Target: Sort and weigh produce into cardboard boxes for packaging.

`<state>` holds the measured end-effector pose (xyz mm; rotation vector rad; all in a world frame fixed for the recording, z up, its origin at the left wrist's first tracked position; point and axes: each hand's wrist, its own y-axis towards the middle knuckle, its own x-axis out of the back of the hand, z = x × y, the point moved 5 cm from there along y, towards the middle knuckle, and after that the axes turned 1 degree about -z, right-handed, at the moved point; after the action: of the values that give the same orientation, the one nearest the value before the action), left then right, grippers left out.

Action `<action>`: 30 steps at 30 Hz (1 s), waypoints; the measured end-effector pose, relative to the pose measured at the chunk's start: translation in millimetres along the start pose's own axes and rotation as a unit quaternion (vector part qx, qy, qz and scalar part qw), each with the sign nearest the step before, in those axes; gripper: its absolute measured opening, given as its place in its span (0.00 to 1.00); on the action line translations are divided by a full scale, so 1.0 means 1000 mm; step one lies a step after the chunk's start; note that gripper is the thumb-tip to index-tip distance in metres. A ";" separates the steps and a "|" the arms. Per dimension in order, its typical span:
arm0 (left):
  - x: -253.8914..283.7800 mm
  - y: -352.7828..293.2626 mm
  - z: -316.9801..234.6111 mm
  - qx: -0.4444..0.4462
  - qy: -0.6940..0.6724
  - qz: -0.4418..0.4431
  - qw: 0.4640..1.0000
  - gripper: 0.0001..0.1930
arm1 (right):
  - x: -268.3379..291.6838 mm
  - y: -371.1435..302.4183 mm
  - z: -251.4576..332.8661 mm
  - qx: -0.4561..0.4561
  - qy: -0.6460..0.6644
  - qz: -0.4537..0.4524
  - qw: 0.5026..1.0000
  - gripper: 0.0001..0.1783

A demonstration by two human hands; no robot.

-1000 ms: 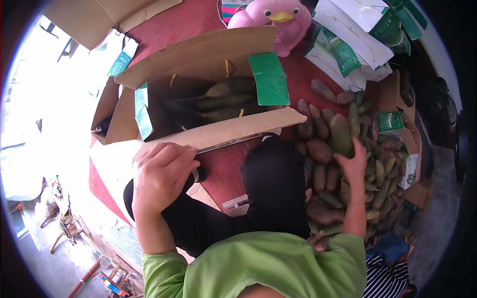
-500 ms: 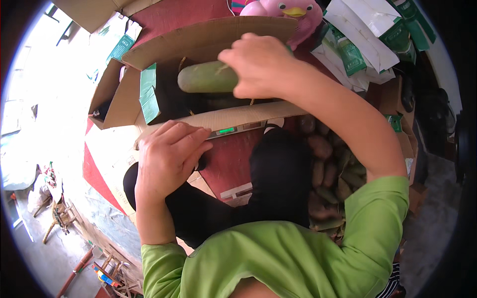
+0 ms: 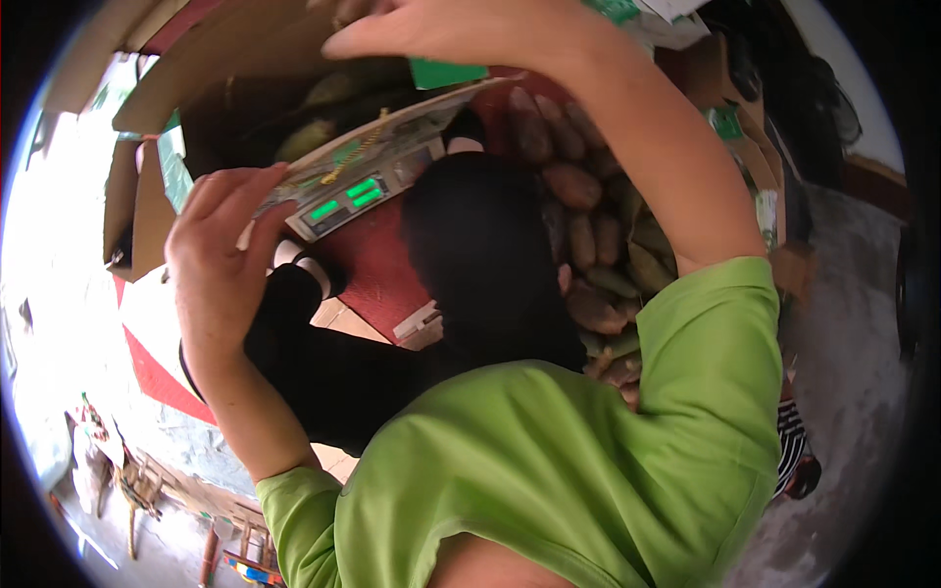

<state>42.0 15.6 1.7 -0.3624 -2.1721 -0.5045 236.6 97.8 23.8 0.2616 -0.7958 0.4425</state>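
Left grip [image 3: 218, 227] on box flap [image 3: 397, 125]

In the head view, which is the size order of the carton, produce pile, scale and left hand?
1. Carton
2. Produce pile
3. Scale and left hand: not ranked; similar, and the hand seems nearer the camera

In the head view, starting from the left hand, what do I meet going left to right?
Left hand → green-lit scale display → black-clad knee → pile of oblong vegetables → striped clothing.
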 end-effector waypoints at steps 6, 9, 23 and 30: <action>-0.010 0.004 -0.001 -0.001 -0.002 0.007 1.000 0.11 | 0.032 -0.179 -0.118 -0.198 0.081 -0.139 0.967 0.23; -0.003 -0.001 0.002 -0.003 0.030 -0.009 1.000 0.11 | -0.004 -0.276 -0.179 -0.326 0.091 -0.178 0.924 0.22; -0.010 0.003 0.024 0.000 0.057 -0.021 0.998 0.10 | -0.180 -0.541 -0.251 -0.626 -0.163 0.033 0.762 0.18; -0.007 0.004 0.036 0.012 0.040 -0.035 0.999 0.09 | -0.151 -0.537 -0.257 -0.633 -0.313 0.059 0.706 0.14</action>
<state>23.0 35.4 -23.1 -0.2490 -2.1173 -0.5227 560.6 -316.3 -293.4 -1.0072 -1.6196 -0.1851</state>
